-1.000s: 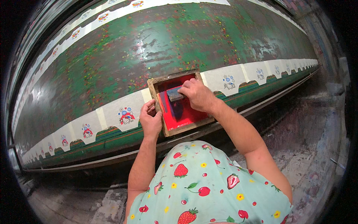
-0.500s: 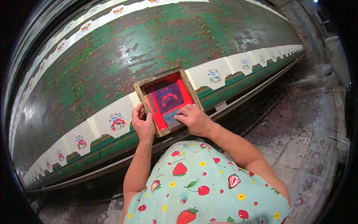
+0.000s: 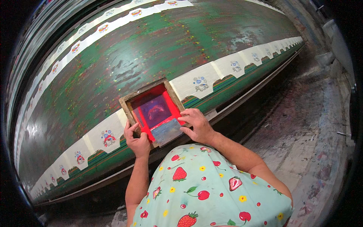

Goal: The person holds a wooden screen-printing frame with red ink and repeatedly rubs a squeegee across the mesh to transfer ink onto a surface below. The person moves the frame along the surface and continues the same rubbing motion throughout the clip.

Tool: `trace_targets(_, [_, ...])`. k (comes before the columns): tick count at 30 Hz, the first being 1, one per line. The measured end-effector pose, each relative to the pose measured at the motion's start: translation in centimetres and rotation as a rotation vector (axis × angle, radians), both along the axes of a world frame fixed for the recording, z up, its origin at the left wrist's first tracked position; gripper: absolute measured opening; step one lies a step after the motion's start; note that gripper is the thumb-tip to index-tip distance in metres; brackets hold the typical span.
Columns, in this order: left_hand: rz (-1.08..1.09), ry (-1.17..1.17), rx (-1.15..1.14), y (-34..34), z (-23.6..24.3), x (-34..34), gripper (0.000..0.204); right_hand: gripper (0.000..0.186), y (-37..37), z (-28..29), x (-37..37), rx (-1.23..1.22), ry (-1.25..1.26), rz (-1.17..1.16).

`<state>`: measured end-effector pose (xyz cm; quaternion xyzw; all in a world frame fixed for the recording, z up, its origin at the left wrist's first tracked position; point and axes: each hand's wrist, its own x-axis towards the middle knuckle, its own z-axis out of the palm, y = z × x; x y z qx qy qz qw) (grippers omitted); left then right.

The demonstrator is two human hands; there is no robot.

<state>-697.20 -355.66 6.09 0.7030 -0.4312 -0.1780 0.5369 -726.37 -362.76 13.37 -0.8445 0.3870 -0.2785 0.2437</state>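
Note:
A small wooden-framed printing screen (image 3: pixel 172 93) lies over the white cloth strip at the table's near edge. Its red-bordered, purple mesh carries a faint red arch shape. A blue-grey flat squeegee (image 3: pixel 166 132) rests inside the frame at its near end, smeared with red paint along its far edge. My left hand (image 3: pixel 138 142) is closed on the frame's left side, fingers outside and thumb over the near left corner. Around the right side of the frame, my right hand (image 3: pixel 197 126) is closed, its thumb close by the squeegee's right edge; part of its grip is hidden.
The long green table (image 3: pixel 151 49), stained dark and paint-spotted, curves across the view. White scalloped cloth (image 3: pixel 185 86) runs along its near edge, printed with small figures: red-and-blue on the left, blue-and-grey on the right. More printed strips (image 3: pixel 121 17) lie along the far side. A stained floor (image 3: pixel 295 125) is at right.
My right hand has shifted from the squeegee to the frame's right side. The squeegee now lies flatter at the near end. The whole view has shifted slightly.

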Motion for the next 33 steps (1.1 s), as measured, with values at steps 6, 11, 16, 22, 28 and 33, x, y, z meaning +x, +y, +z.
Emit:
trace_targets(6, [-0.011,0.080,-0.076,-4.8,-0.1,-8.1,0.039,0.041,-3.3,-2.2,-8.7,0.172,-0.164,-0.120])
trace_targets(11, [-0.045,0.088,-0.115,-9.6,-1.3,-16.3,0.036,0.043,-6.9,-2.4,-16.5,0.126,-0.148,-0.171])
trace_targets(16, [-0.032,0.186,-0.084,-12.2,-1.4,-22.1,0.035,0.043,-9.6,-2.1,-22.5,0.143,-0.133,-0.159])
trace_targets(22, [-0.017,0.149,-0.018,-12.4,-1.8,-23.9,0.037,0.045,-10.9,-2.3,-25.4,0.179,-0.166,-0.090])
trace_targets(28, [-0.020,0.207,-0.032,-12.3,-2.0,-23.4,0.035,0.045,-10.7,-2.2,-26.1,0.201,-0.201,-0.036])
trace_targets(33, [0.011,0.370,-0.027,-12.2,-2.1,-23.5,0.034,0.044,-10.8,-1.9,-26.3,0.209,-0.219,-0.004])
